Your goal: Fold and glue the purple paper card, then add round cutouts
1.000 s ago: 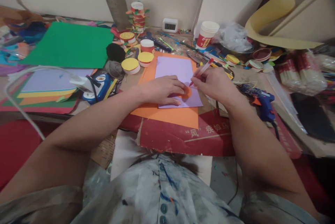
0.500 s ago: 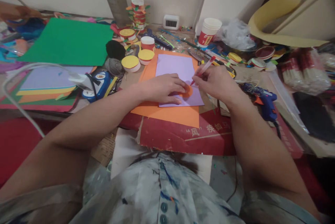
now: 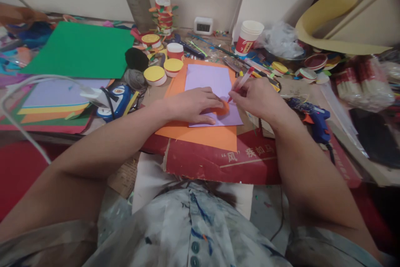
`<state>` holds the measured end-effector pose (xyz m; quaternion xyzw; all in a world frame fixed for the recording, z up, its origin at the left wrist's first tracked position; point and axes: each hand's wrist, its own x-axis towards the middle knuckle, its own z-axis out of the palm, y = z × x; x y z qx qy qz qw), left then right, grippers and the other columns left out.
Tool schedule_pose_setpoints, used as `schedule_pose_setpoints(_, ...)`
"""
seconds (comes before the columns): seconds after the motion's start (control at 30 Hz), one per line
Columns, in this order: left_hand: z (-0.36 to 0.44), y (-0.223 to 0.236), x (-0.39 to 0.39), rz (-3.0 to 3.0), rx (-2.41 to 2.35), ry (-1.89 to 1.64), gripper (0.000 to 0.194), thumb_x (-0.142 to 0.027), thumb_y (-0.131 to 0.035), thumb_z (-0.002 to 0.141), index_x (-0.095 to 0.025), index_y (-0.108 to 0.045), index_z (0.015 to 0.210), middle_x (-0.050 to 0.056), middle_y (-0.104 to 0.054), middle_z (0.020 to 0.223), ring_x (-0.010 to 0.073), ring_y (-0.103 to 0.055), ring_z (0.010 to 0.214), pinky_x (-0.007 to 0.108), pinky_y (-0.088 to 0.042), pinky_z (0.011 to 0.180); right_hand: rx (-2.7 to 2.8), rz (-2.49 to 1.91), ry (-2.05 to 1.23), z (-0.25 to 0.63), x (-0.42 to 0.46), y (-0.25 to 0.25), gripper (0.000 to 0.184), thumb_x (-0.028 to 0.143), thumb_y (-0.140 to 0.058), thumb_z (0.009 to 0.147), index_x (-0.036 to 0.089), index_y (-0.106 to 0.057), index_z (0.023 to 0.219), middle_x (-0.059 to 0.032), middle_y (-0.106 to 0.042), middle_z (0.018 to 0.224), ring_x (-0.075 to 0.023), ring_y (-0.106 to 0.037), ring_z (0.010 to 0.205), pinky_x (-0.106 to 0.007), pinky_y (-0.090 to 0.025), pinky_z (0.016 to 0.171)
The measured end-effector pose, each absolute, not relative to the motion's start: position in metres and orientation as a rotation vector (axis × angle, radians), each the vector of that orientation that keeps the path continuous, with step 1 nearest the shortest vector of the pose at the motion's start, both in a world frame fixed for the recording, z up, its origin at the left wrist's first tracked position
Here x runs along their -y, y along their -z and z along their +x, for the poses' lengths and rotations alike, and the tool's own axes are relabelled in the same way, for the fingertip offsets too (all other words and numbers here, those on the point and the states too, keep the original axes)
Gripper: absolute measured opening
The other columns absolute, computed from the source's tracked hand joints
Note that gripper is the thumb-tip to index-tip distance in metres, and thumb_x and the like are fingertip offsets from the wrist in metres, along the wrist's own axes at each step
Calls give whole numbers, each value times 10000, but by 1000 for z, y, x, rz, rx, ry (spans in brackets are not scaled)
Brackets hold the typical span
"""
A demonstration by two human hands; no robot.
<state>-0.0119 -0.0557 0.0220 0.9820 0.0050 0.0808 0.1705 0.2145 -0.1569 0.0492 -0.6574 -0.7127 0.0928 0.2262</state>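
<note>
A sheet of purple paper point(image 3: 208, 77) lies over orange paper point(image 3: 200, 135) in front of me. My left hand point(image 3: 198, 104) rests flat on the purple sheet, fingers stretched out, their tips on a small orange paper piece point(image 3: 222, 110). That piece looks rounded, though the fingers cover part of it. Pinched in my right hand point(image 3: 254, 96) is a red pen point(image 3: 244, 78) with a clear barrel. Its tip touches down at the upper right edge of the orange piece.
Yellow-topped paper-cup pieces point(image 3: 155, 75) stand behind the left hand. At right lies a blue glue gun point(image 3: 320, 123). Green paper point(image 3: 83, 50) and a blue power strip point(image 3: 115, 102) are at left. A paper cup point(image 3: 249, 38) and a small clock point(image 3: 203, 26) stand at the back.
The pen has tilted slightly, its tip shifting a little along the orange piece's edge. My left hand stays in place on the paper.
</note>
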Motion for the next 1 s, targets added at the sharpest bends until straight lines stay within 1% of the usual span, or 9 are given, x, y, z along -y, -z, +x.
schedule_pose_setpoints(0.07,-12,-22,56,2787,-17,-235,406,-443,-722,1014,-229,-771,1356,130,-759,1446,288,-657,1282,414,-459,1141,1973,-1824,-245,214,157,-49,179,310,-689,905,253,-680,736,-50,-715,689,-232,-678,658,-387,-507,689)
schedule_pose_setpoints(0.17,-12,-23,57,2778,-11,-222,386,-471,-726,1012,-234,-793,1309,121,-759,1450,281,-660,1280,408,-455,1145,1983,-1831,-242,214,157,-48,164,276,-662,900,250,-680,739,-51,-720,690,-224,-669,650,-377,-504,676)
schedule_pose_setpoints(0.4,-12,-24,57,2781,-26,-205,375,-457,-736,1005,-248,-802,1308,106,-751,1470,282,-655,1296,411,-446,1159,1979,-1804,-274,213,158,-49,156,223,-675,883,251,-670,730,-50,-725,708,-229,-679,659,-384,-501,698)
schedule_pose_setpoints(0.6,-12,-23,57,2789,-27,-213,391,-475,-732,1005,-249,-798,1317,105,-753,1467,290,-647,1313,413,-445,1164,1979,-1817,-278,214,159,-49,141,271,-699,892,262,-695,751,-50,-723,695,-244,-692,705,-386,-513,711)
schedule_pose_setpoints(0.73,-12,-26,57,2783,-22,-196,392,-465,-724,1010,-224,-802,1309,123,-751,1466,297,-652,1305,422,-443,1160,1978,-1835,-260,214,160,-50,123,276,-695,880,262,-700,758,-51,-723,692,-244,-695,690,-391,-515,707)
schedule_pose_setpoints(1.0,-12,-26,57,2760,-25,-206,343,-448,-745,990,-246,-819,1257,108,-767,1436,288,-663,1265,425,-455,1135,2014,-1842,-299,214,163,-55,134,298,-701,875,269,-700,744,-57,-711,678,-263,-694,719,-403,-506,717)
